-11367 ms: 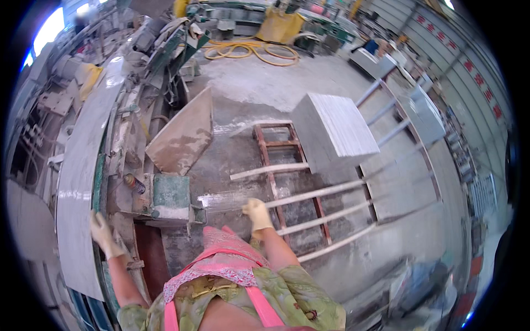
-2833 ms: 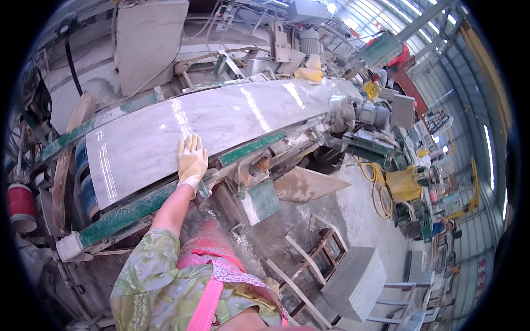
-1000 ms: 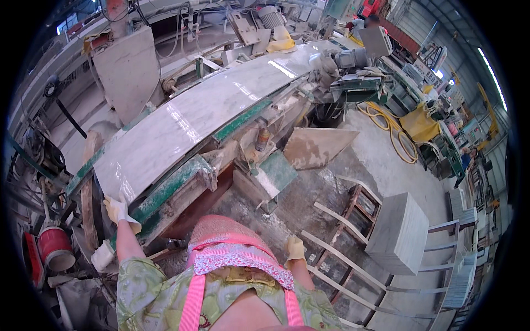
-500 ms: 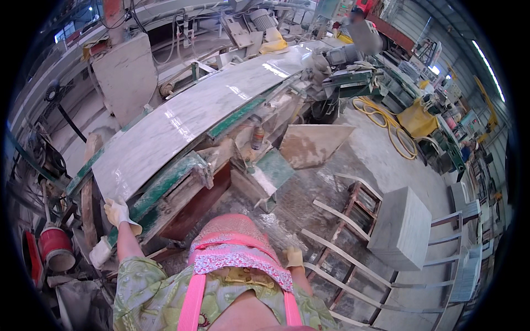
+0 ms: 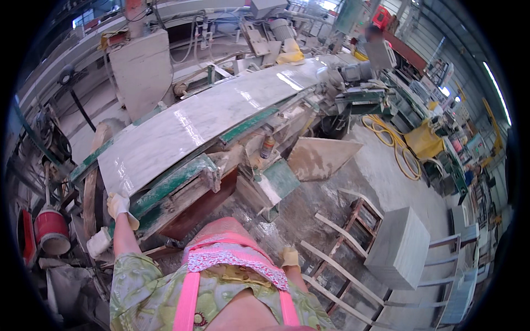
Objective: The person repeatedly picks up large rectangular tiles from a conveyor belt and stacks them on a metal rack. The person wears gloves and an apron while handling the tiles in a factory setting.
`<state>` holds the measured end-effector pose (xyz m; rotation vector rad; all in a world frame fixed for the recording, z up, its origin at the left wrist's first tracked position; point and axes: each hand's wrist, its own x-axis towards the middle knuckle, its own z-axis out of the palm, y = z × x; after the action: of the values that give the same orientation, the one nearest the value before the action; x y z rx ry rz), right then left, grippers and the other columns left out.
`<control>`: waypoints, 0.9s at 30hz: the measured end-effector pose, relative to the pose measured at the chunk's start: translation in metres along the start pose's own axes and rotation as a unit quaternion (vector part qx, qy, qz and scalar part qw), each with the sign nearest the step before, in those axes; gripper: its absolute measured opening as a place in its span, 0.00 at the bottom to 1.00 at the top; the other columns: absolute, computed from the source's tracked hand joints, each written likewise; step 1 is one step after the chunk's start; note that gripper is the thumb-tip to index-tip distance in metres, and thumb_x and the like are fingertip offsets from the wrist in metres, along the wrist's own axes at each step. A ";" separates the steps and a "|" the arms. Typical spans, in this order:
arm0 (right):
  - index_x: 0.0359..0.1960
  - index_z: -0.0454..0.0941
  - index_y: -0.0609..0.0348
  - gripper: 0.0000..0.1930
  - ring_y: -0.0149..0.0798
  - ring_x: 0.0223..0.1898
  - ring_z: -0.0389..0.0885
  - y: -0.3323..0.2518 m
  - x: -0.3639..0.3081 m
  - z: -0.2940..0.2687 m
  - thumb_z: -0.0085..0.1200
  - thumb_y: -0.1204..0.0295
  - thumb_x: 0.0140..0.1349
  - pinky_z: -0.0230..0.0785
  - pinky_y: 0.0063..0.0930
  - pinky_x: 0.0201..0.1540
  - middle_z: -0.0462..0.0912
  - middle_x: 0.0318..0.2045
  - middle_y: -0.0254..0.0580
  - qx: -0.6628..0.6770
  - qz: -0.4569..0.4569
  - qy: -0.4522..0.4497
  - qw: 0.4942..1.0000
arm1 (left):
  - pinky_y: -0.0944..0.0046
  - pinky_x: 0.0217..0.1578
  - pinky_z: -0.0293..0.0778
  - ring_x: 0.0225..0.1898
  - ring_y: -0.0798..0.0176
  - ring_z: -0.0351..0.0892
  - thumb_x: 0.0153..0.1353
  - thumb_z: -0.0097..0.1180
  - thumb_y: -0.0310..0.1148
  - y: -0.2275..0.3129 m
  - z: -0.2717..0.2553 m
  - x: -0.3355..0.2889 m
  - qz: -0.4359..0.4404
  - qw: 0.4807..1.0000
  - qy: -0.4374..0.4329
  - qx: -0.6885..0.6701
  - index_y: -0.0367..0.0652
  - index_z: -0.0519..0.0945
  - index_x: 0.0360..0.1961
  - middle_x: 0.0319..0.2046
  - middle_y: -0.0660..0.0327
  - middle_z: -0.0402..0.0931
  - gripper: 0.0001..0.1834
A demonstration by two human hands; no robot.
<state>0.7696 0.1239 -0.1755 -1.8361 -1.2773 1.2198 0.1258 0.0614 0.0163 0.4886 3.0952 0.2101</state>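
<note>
My left hand, in a pale glove, holds the near end of a long, glossy white-grey stone slab at its corner, fingers at the edge. The slab lies flat on a green-edged machine bed and runs away to the far right, toward a motor unit. Low beside my body is my right hand, also gloved, apart from the slab. Its fingers are too unclear to read, and nothing shows in it.
A stack of stone slabs stands on a rack of metal bars at right. A leaning stone piece, a bottle and a coiled yellow hose lie beyond. A red bucket is at left. Another person stands far back.
The view has turned slightly, shifting the surroundings in the picture. My left hand stays at the slab's near corner, and my right hand remains low beside my body.
</note>
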 end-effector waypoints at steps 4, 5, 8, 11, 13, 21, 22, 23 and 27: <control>0.26 0.78 0.64 0.14 0.35 0.22 0.76 -0.021 0.034 0.033 0.44 0.67 0.60 0.65 0.33 0.22 0.78 0.21 0.41 0.122 0.065 -0.037 0.990 | 0.50 0.53 0.70 0.55 0.44 0.72 0.58 0.47 0.58 -0.016 0.014 0.025 -0.016 0.999 -0.048 -0.003 0.33 0.69 0.53 0.52 0.42 0.72 0.37; 0.25 0.78 0.64 0.14 0.34 0.22 0.75 -0.024 0.044 0.042 0.45 0.66 0.60 0.64 0.33 0.22 0.78 0.21 0.41 0.129 0.065 -0.052 0.988 | 0.50 0.53 0.70 0.55 0.44 0.73 0.57 0.48 0.58 -0.016 0.018 0.030 -0.019 0.999 -0.046 -0.011 0.33 0.69 0.53 0.51 0.41 0.73 0.37; 0.24 0.77 0.63 0.14 0.33 0.21 0.74 -0.045 0.064 0.065 0.46 0.65 0.59 0.64 0.32 0.23 0.78 0.21 0.41 0.125 0.059 -0.084 0.987 | 0.50 0.50 0.73 0.49 0.43 0.77 0.57 0.47 0.57 -0.013 0.006 0.038 -0.017 0.999 -0.035 -0.036 0.33 0.75 0.47 0.46 0.39 0.76 0.34; 0.24 0.77 0.64 0.14 0.32 0.21 0.73 -0.073 0.077 0.080 0.47 0.65 0.57 0.64 0.31 0.24 0.78 0.21 0.41 0.093 0.042 -0.090 0.991 | 0.47 0.47 0.74 0.46 0.42 0.79 0.57 0.45 0.57 -0.022 0.026 0.064 -0.065 0.996 0.043 -0.041 0.35 0.81 0.41 0.42 0.40 0.78 0.32; 0.24 0.77 0.64 0.14 0.32 0.21 0.73 -0.087 0.085 0.089 0.47 0.66 0.57 0.64 0.31 0.24 0.78 0.21 0.41 0.094 0.037 -0.087 0.991 | 0.46 0.46 0.74 0.46 0.41 0.79 0.57 0.45 0.57 -0.019 0.024 0.071 -0.101 0.991 0.034 -0.080 0.36 0.81 0.40 0.41 0.40 0.78 0.32; 0.23 0.79 0.61 0.14 0.44 0.28 0.81 -0.122 0.086 0.098 0.50 0.64 0.56 0.70 0.41 0.31 0.81 0.23 0.45 -0.209 -0.171 -0.076 0.960 | 0.43 0.48 0.72 0.47 0.37 0.76 0.63 0.35 0.55 -0.031 0.031 0.114 -0.161 0.969 0.015 -0.189 0.31 0.80 0.41 0.42 0.38 0.77 0.34; 0.23 0.79 0.61 0.14 0.47 0.30 0.82 -0.120 0.090 0.097 0.50 0.63 0.57 0.70 0.43 0.32 0.82 0.24 0.46 -0.341 -0.280 -0.068 0.895 | 0.43 0.49 0.71 0.47 0.35 0.75 0.65 0.32 0.55 -0.030 0.039 0.119 -0.159 0.963 0.035 -0.217 0.30 0.80 0.41 0.42 0.38 0.77 0.35; 0.27 0.79 0.62 0.15 0.48 0.31 0.82 -0.125 0.091 0.099 0.50 0.62 0.58 0.71 0.43 0.34 0.83 0.26 0.48 -0.280 -0.231 -0.087 0.928 | 0.44 0.49 0.71 0.47 0.35 0.75 0.66 0.29 0.54 -0.037 0.050 0.127 -0.173 0.958 0.029 -0.228 0.30 0.80 0.41 0.42 0.38 0.77 0.36; 0.35 0.81 0.60 0.14 0.50 0.38 0.82 -0.078 0.126 0.087 0.50 0.62 0.59 0.73 0.42 0.39 0.83 0.34 0.54 -0.032 -0.111 -0.092 0.989 | 0.44 0.49 0.72 0.46 0.36 0.76 0.69 0.22 0.53 -0.029 0.052 0.129 -0.195 0.945 0.028 -0.263 0.29 0.80 0.40 0.40 0.38 0.78 0.39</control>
<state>0.6744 0.2666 -0.1892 -1.6017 -1.5921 1.2599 -0.0045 0.0806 -0.0369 -0.1445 2.9137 1.0091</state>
